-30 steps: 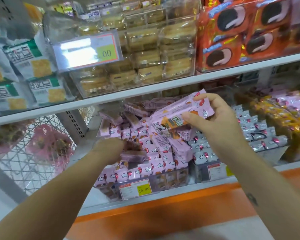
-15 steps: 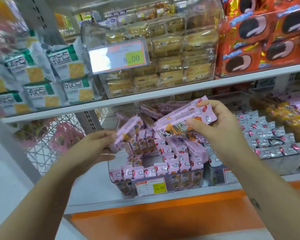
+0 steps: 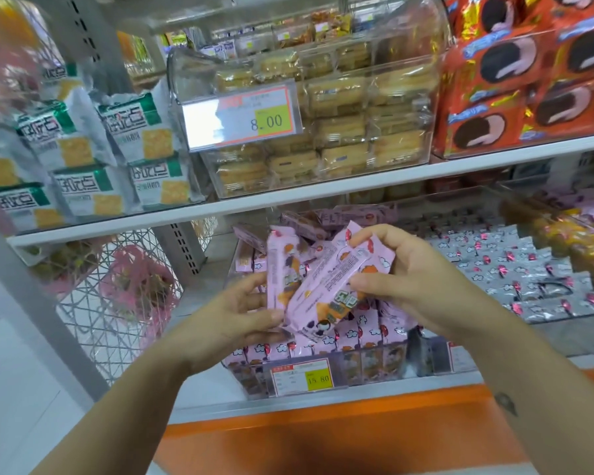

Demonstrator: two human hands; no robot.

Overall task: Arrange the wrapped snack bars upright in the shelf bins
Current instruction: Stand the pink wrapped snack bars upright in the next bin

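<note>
Shelving (image 3: 323,192) (white, orange below) carries a clear bin (image 3: 391,365) of pink bars (image 3: 354,332).

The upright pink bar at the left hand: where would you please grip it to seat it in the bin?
Probably pinch the pink bar across its long edges near the top, from the left: it stands upright, and the bundle crowds its right side.
</note>
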